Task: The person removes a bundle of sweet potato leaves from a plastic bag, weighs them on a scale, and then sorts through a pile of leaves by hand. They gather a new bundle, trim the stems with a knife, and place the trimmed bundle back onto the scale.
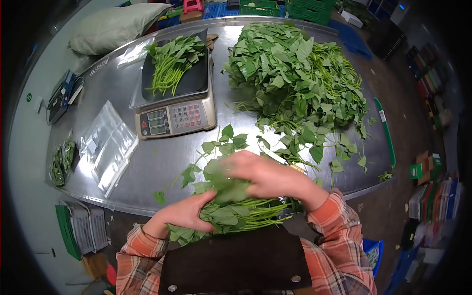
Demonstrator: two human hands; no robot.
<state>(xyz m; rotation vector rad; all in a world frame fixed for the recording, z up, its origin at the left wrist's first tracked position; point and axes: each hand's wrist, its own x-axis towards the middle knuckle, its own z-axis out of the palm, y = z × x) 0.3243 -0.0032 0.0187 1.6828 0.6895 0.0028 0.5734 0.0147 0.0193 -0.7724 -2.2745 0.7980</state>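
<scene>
My left hand [186, 212] is closed around a bunch of leafy greens [228, 216], close in front of the dark apron. The bunch's pale green stems point to the right and its leaves hang out to the left. Over the top of this bunch is my right hand [270, 176], smeared by motion, its curled fingers on blurred green leaves. Loose leafy sprigs [226, 142] lie on the metal table [167, 164] just beyond my hands. A large heap of the same leafy greens [290, 73] covers the table's far right.
A digital scale [179, 118] carries another bunch of greens [177, 59] on its black tray. Clear plastic bags [108, 147] lie left of it, near packed greens [63, 160]. A white sack [115, 29] sits behind the table. Green crates [309, 11] stand at the back.
</scene>
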